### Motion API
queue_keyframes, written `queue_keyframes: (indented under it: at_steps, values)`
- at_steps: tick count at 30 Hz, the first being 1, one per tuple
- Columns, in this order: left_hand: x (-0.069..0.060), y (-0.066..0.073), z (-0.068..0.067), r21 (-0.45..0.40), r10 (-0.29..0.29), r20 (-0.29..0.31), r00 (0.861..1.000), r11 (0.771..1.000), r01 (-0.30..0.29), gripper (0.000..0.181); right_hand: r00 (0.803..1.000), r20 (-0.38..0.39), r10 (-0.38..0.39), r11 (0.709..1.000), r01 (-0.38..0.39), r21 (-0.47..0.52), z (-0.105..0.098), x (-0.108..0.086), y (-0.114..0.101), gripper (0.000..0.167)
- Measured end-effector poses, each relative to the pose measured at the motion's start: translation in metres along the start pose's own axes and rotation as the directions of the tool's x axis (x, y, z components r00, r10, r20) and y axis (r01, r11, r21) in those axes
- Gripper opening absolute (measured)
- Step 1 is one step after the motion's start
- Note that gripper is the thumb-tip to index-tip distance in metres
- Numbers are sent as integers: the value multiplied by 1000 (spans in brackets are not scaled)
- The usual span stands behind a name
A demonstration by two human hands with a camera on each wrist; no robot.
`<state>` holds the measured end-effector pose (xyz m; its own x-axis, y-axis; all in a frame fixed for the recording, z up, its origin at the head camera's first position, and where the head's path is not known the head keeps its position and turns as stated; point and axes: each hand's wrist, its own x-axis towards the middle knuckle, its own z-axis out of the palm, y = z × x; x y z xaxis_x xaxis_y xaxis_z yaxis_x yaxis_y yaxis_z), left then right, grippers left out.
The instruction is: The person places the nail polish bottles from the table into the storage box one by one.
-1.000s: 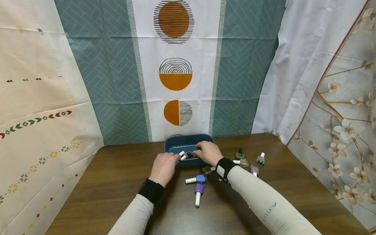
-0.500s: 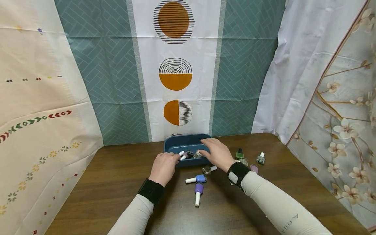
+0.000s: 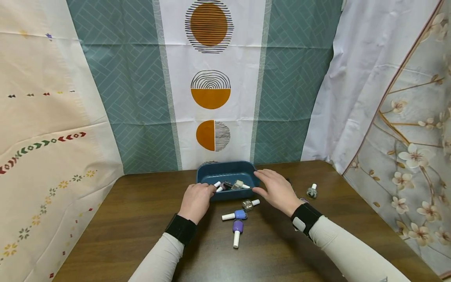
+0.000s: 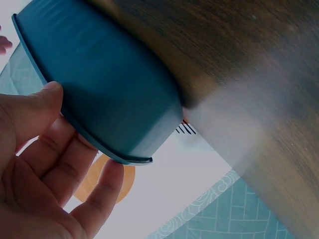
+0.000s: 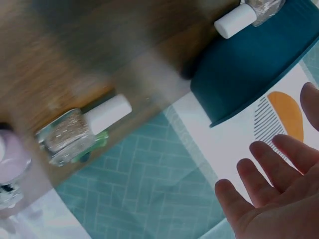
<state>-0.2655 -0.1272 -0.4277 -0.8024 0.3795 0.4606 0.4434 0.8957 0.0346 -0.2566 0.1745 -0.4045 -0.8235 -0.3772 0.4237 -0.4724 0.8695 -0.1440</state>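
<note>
A dark blue plastic bin (image 3: 229, 195) stands at the back of the table with several nail polish bottles inside. In the left wrist view, my left hand (image 4: 47, 164) pinches the rim of the bin (image 4: 114, 84), thumb on the outer wall and fingers over the edge. One clear bottle with a white cap (image 3: 237, 185) lies at the bin's right end. My right hand (image 3: 278, 191) is just off that end, holding nothing, its fingers spread and extended. In the right wrist view, the fingers (image 5: 264, 164) are apart from the bin wall.
In front of the bin lie a glittery bottle (image 3: 247, 205), a blue bottle (image 3: 241, 214) and a purple bottle (image 3: 238, 226). A silvery bottle (image 3: 312, 191) stands at the right. The right wrist view shows a glitter bottle (image 5: 67, 135) and a pale lilac one (image 5: 12, 157).
My right hand has let go of a clear white-capped bottle in the bin and moved right, out over the bin's right end. My left hand has stayed on the rim.
</note>
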Motion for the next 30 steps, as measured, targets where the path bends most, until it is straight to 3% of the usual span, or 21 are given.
queue_keyframes:
  at_steps: [19,30]
  values:
    - [1,-1,2,13,-10,18,1000,1000,10,8,999,-32,3,998,-5,-66,-18,-47,45,66]
    - [1,-1,1,13,-9,22,1000,1000,9,9,998,-28,48,993,-50,-104,-26,-60,61,67]
